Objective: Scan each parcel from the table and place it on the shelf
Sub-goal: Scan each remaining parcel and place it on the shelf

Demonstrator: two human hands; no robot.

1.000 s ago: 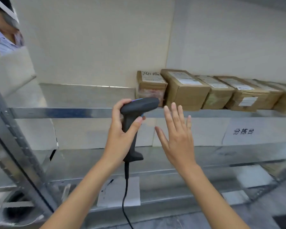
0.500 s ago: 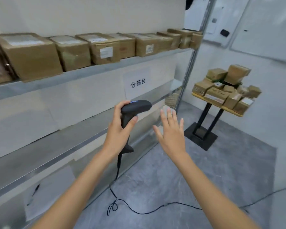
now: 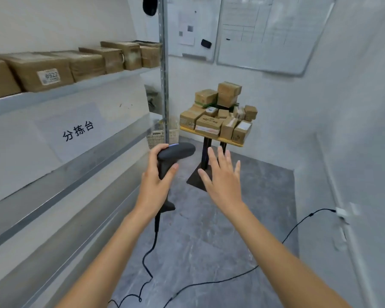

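Note:
My left hand (image 3: 155, 183) grips the handle of a black barcode scanner (image 3: 176, 152), held upright in front of me with its head pointing right. My right hand (image 3: 222, 178) is beside it, fingers spread and holding nothing. Ahead stands a small wooden table (image 3: 228, 142) on black legs, piled with several brown cardboard parcels (image 3: 209, 124). On my left a metal shelf (image 3: 80, 84) carries a row of scanned-looking brown parcels (image 3: 42, 72), one with a white label.
The scanner's black cable (image 3: 151, 252) trails down and loops over the grey floor toward a wall socket (image 3: 340, 212) at the right. A white basket (image 3: 158, 136) sits behind the shelf post (image 3: 163, 63). A whiteboard (image 3: 269, 34) hangs on the far wall.
My view has swung right from the shelf toward the parcel table, which is now straight ahead and closer. Both hands keep the same pose, left holding the scanner, right spread.

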